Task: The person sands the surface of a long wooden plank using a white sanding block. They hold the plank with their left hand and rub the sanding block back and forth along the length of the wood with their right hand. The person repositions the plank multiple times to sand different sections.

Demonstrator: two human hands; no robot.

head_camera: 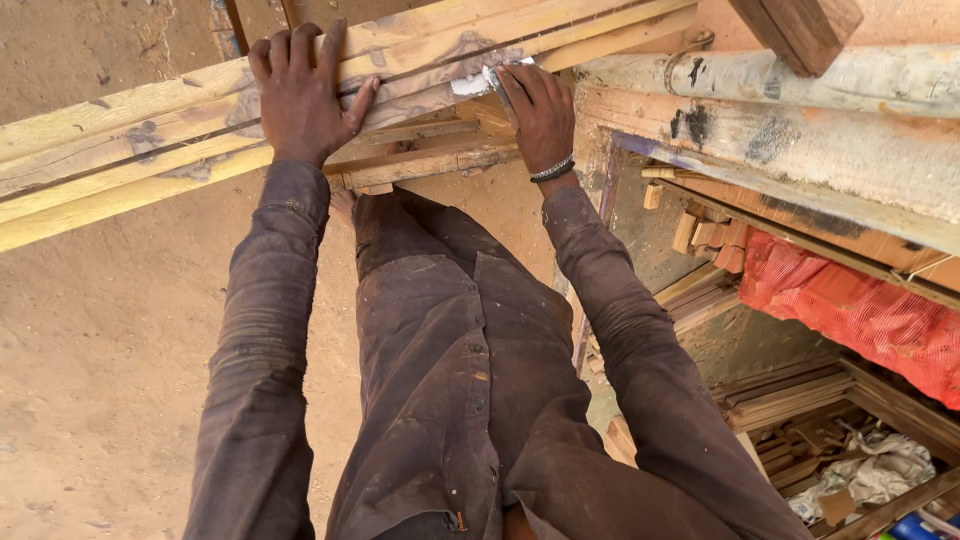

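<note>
My left hand (pixel 300 95) lies flat, fingers spread, on a bundle of long pale wooden planks (pixel 150 140) that run from lower left to upper right. On the same planks, my right hand (pixel 540 110) presses a small grey-white scrap, likely sandpaper (pixel 478 82). It wears a dark beaded bracelet at the wrist. Both arms are in dark brown sleeves, and my dark brown garment hangs below.
A rough workbench (pixel 800 150) with grey-stained beams stands at the right. Beneath it are a red mesh sack (pixel 870 310), stacked wood offcuts (pixel 790 400) and crumpled paper. A dark wooden block (pixel 800 30) sits at the top right. Sandy ground (pixel 100 350) spreads on the left.
</note>
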